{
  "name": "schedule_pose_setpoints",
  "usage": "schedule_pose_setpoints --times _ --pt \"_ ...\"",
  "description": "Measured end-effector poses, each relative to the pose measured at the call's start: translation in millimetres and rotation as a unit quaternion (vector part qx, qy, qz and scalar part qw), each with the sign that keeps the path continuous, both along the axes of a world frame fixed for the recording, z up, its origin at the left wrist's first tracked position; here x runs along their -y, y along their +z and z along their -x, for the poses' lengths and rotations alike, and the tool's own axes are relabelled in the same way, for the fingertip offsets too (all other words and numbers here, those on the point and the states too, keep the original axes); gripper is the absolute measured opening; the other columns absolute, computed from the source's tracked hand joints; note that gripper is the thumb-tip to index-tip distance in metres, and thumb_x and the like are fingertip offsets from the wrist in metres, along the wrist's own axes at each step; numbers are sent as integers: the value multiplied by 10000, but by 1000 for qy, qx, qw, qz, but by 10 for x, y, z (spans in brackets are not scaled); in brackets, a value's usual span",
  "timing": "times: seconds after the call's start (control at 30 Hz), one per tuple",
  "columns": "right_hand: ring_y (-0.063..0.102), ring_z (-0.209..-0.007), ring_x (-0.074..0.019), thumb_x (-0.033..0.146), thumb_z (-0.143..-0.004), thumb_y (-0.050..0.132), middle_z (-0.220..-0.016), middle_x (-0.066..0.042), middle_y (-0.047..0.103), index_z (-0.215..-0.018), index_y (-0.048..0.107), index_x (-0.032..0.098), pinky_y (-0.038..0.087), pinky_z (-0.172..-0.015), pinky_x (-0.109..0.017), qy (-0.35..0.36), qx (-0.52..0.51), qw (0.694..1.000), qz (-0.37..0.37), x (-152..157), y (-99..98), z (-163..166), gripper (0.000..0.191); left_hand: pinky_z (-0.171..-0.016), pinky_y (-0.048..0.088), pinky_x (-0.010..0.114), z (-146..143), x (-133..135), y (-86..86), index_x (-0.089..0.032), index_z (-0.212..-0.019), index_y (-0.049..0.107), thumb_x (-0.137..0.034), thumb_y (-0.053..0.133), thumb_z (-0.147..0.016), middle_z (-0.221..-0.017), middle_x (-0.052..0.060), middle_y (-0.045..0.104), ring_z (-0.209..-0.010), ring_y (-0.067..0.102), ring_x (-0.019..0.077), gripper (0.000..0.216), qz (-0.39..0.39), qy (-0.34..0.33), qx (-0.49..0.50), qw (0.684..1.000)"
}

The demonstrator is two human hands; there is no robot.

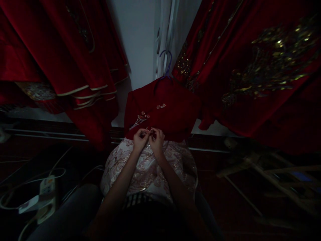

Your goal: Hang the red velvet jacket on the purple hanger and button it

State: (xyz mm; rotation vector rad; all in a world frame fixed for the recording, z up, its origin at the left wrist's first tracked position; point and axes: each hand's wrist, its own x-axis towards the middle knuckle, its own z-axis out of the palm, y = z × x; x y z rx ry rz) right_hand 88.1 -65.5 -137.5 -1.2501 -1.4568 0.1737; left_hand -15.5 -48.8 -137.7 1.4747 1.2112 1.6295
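A red jacket point(173, 97) on a purple hanger point(168, 63) is spread over my lap, its lower edge towards me. My left hand point(140, 140) and my right hand point(156, 140) meet at that edge, fingertips pinched close together. Between them shows a small beaded ornament point(149, 130), partly hidden by the fingers; both hands appear to grip it. A matching beaded clasp point(161, 106) sits higher on the jacket front. To its left lies a larger jewelled ornament point(140, 119) with hanging strands. Pale floral brocade point(147, 167) lies under my wrists.
Red garments with gold trim point(85, 67) hang on the left. More red cloth with gold sequins point(273, 63) hangs on the right. A power strip point(47, 197) with cables is at lower left, and a wooden frame point(265, 174) stands at lower right. The room is dim.
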Motion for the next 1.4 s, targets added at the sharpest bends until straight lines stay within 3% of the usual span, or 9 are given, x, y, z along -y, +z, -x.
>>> schedule_pose_setpoints --times 0.17,0.37,0.6,0.7,0.93,1.07,1.2,1.3,1.4 --pt "529 -989 -211 228 -832 553 -1033 -73 614 -1040 556 197 363 -891 -362 -29 -19 999 -14 18 -19 -4 210 -698 515 276 114 -96 215 -167 -785 675 -388 731 -698 -777 42 689 -709 635 146 244 75 -202 13 976" --pt "526 -945 -190 243 -884 486 -1001 -81 595 -1037 538 182 377 -881 -343 -37 -56 997 -36 10 -48 -28 174 -620 514 241 101 -534 421 -161 -919 654 -400 688 -741 -821 30 693 -611 614 92 300 115 -80 189 972" --pt "525 -939 -187 233 -867 495 -984 -74 591 -1029 544 177 395 -878 -344 -29 -60 997 -31 -6 -51 -27 178 -826 492 254 15 -672 537 -140 -881 670 -307 757 -671 -950 62 707 -821 651 108 282 151 -158 334 917" --pt "531 -949 -190 233 -863 494 -993 -79 592 -1025 542 179 398 -884 -347 -26 -61 997 -30 -7 -50 -28 177 -781 484 239 -3 -658 543 -133 -881 682 -309 762 -642 -968 75 708 -796 646 107 307 151 -134 321 925" --pt "525 -948 -192 220 -849 487 -986 -77 586 -1014 532 182 395 -888 -348 -21 -64 998 -20 -6 -50 -27 176 -635 447 205 -22 -696 536 -118 -746 662 -369 738 -601 -746 32 686 -643 592 92 301 130 -35 228 964" --pt "502 -883 -182 191 -809 500 -929 -53 551 -964 496 189 393 -844 -326 -26 -68 997 -6 -1 -66 -33 155 -617 450 223 -97 -691 648 -133 -792 660 -422 644 -705 -721 27 662 -625 586 104 303 150 -73 158 973" --pt "467 -852 -174 144 -745 508 -878 -27 491 -877 413 209 384 -813 -307 -33 -80 996 -3 1 -99 -40 175 -770 471 257 -210 -729 957 -153 -918 646 -336 580 -794 -895 51 667 -810 606 132 231 -13 -86 -38 996" --pt "456 -855 -172 141 -735 506 -875 -22 470 -869 382 217 380 -813 -304 -32 -88 996 -5 -9 -128 -46 198 -852 459 300 -264 -759 1247 -195 -1045 621 -331 552 -842 -1017 63 614 -928 571 161 253 -142 -66 -238 958" --pt "454 -855 -171 150 -735 508 -873 -20 469 -868 377 218 380 -814 -306 -33 -88 996 -1 -31 -152 -55 199 -849 452 341 -287 -773 1485 -202 -1040 628 -365 539 -859 -1058 97 562 -1030 513 227 259 -179 -31 -441 879"
